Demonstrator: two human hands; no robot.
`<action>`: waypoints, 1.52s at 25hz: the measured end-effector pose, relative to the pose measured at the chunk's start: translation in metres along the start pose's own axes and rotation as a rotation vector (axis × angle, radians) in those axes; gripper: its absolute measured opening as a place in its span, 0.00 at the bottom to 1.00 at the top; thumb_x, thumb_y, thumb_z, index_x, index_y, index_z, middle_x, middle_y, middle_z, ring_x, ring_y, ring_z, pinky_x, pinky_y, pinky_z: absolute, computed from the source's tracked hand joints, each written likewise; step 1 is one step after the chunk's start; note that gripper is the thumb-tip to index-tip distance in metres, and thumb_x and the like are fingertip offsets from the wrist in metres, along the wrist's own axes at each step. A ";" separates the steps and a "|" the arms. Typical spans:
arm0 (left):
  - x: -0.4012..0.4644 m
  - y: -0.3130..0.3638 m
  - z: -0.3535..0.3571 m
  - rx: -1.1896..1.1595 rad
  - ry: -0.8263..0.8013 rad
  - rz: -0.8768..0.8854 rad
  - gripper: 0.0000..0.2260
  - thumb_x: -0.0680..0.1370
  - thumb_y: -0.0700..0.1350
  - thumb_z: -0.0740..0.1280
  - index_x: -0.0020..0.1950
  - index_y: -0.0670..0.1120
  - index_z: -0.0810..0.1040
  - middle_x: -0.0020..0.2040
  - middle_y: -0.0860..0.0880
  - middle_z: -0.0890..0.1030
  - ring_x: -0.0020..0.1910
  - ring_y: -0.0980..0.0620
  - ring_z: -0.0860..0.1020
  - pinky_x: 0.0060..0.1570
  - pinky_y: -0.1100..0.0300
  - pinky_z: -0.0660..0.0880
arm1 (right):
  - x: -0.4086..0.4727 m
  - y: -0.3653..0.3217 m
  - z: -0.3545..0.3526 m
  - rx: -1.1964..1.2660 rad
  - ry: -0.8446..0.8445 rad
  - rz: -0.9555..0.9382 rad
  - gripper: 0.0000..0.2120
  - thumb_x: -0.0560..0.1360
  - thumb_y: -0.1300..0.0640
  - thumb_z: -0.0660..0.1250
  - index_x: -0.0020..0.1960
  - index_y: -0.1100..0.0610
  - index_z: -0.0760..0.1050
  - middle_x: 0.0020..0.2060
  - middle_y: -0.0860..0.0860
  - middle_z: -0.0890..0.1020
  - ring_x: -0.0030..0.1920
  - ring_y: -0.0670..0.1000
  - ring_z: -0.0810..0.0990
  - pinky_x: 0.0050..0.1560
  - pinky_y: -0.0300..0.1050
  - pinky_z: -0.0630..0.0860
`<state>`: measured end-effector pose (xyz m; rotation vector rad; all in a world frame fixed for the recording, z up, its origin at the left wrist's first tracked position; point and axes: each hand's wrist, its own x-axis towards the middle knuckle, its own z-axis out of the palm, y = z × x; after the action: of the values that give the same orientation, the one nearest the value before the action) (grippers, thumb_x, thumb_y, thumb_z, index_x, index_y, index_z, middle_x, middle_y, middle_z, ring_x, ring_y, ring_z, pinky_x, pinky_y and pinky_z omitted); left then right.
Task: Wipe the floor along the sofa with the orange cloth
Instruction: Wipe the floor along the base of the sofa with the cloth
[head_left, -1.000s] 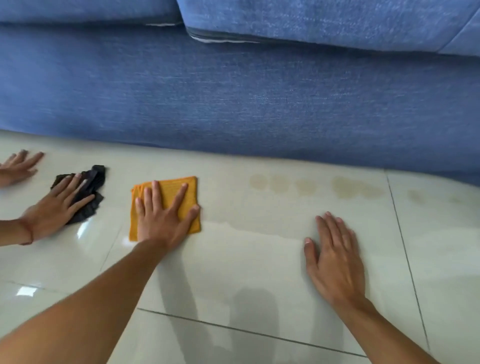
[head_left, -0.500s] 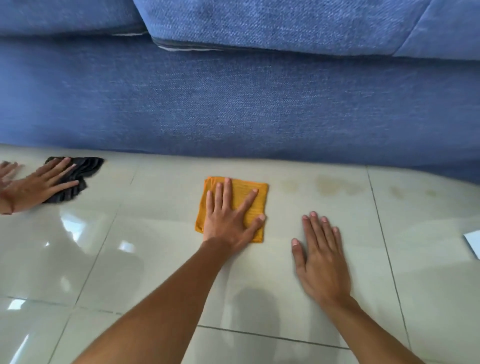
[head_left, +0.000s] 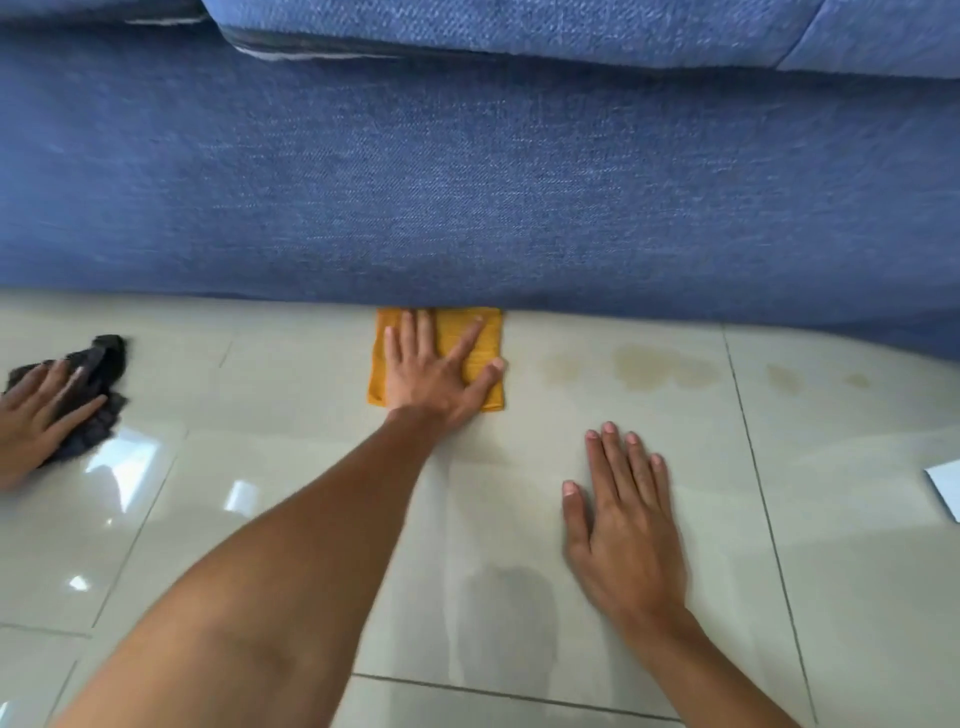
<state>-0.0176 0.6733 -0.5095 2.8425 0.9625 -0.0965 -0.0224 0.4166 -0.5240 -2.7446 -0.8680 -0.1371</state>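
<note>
Orange cloth (head_left: 488, 338) under left hand (head_left: 434, 376) fingers (head_left: 415, 332), against sofa (head_left: 467, 197)

You are not seeing any readable text, label, brand, number or sign anywhere in view. The white sheet (head_left: 946, 491) at about three o'clock on the floor (head_left: 857, 545) is showing blank.

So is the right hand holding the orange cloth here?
No, the left hand presses the orange cloth; the right hand lies flat on bare floor.
</note>
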 end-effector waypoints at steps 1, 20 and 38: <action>-0.001 0.018 0.001 0.005 -0.008 0.049 0.32 0.74 0.73 0.44 0.77 0.67 0.49 0.81 0.39 0.47 0.79 0.40 0.45 0.76 0.40 0.40 | -0.001 0.000 0.000 0.012 0.010 -0.005 0.28 0.81 0.47 0.55 0.77 0.60 0.65 0.77 0.56 0.66 0.78 0.57 0.62 0.78 0.59 0.56; -0.020 -0.018 -0.001 0.022 -0.020 -0.018 0.32 0.75 0.73 0.44 0.77 0.67 0.47 0.81 0.40 0.43 0.79 0.40 0.44 0.76 0.41 0.40 | 0.000 0.009 0.000 0.088 0.012 -0.084 0.26 0.81 0.51 0.53 0.77 0.60 0.65 0.77 0.55 0.66 0.78 0.56 0.62 0.78 0.57 0.56; -0.053 -0.067 -0.005 0.015 -0.024 -0.118 0.33 0.72 0.75 0.42 0.77 0.68 0.45 0.81 0.41 0.43 0.79 0.39 0.44 0.76 0.41 0.41 | -0.034 0.043 -0.007 0.003 0.091 0.009 0.25 0.81 0.53 0.53 0.75 0.62 0.66 0.76 0.57 0.67 0.78 0.57 0.62 0.78 0.59 0.57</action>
<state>-0.1003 0.6944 -0.5064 2.7894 1.1284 -0.1508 -0.0249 0.3619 -0.5322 -2.7157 -0.8305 -0.2563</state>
